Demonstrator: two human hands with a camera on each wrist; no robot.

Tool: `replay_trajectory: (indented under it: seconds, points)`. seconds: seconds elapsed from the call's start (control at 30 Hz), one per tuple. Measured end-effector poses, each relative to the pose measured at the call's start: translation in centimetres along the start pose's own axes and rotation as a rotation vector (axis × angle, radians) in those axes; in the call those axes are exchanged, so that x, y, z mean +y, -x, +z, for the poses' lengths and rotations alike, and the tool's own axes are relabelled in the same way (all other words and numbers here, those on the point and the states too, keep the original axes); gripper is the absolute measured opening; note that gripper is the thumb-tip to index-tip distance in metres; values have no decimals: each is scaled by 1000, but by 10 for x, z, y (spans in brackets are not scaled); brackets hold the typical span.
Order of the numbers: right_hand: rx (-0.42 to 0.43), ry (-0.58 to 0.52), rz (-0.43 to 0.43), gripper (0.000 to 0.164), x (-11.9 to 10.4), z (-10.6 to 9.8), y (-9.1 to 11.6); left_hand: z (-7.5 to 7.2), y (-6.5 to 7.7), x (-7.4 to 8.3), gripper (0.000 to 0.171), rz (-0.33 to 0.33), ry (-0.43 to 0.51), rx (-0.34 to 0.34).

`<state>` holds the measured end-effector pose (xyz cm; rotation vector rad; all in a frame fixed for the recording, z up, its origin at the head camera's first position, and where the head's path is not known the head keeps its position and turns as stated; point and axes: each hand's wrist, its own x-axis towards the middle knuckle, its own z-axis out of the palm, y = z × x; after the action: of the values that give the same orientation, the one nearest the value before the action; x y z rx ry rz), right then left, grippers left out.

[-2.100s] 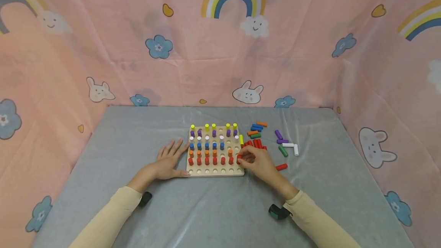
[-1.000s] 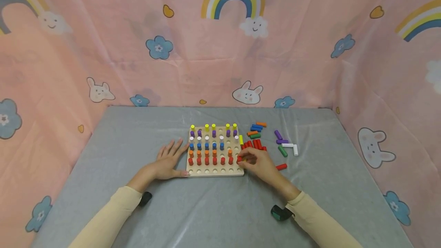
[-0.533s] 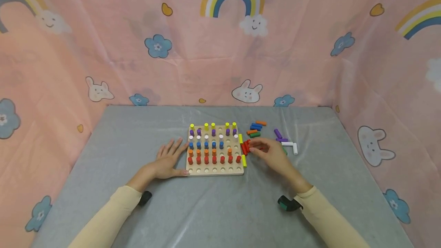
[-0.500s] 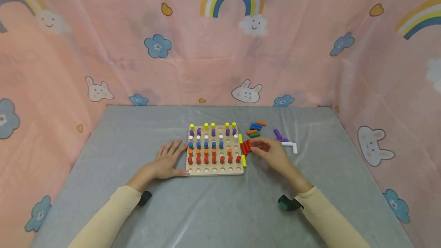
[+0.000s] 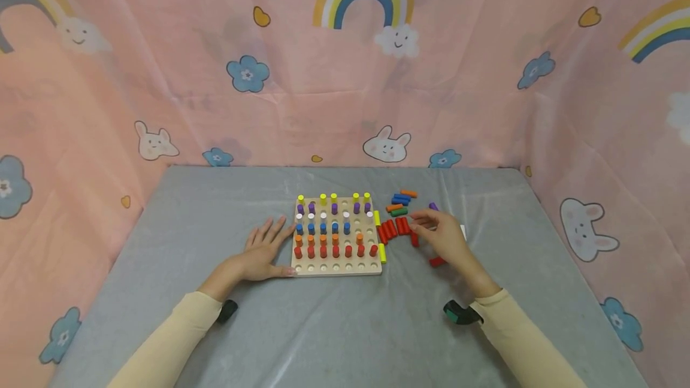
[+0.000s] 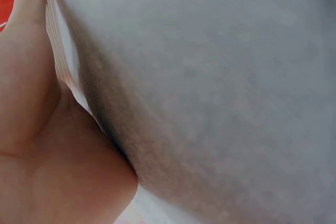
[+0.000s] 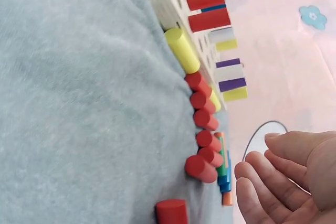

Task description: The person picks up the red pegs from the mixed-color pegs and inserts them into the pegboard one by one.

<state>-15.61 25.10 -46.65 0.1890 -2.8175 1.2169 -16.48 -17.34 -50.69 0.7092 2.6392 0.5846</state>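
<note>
The table (image 5: 323, 328) has a soft, creased grey surface, and on it lies a flat, squarish wooden board (image 5: 330, 272) drilled with round holes. At the board's nine o'clock, the left hand (image 5: 261, 256) rests, fingers spread, thumb touching the edge. The right hand (image 5: 446, 237) has drawn off to about three o'clock, fingers loosely bent around nothing, beside smooth, loose red cylinders (image 5: 389, 229). The end red peg (image 5: 374, 251), in its grasp earlier, now stands upright in the row.
</note>
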Motion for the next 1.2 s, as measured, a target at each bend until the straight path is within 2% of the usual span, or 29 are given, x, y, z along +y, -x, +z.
replay_trajectory:
  seconds: [0.3, 0.53, 0.73, 0.9, 1.2]
  points:
    - [-22, 28, 58, 29, 15, 5, 0, -3, 2, 4, 111, 1, 12, -12]
    - [-12, 25, 63, 31, 24, 9, 0, -1, 0, 2, 109, -7, -9, -5]
    - [-36, 16, 101, 36, 25, 10, 1, -2, 0, 2, 106, -12, -3, -3]
    - [-63, 35, 137, 34, 23, 12, 1, -4, 2, 4, 109, 4, 17, -5]
    - [-61, 49, 136, 32, 25, 14, -1, -8, 4, 8, 108, 1, -1, -2]
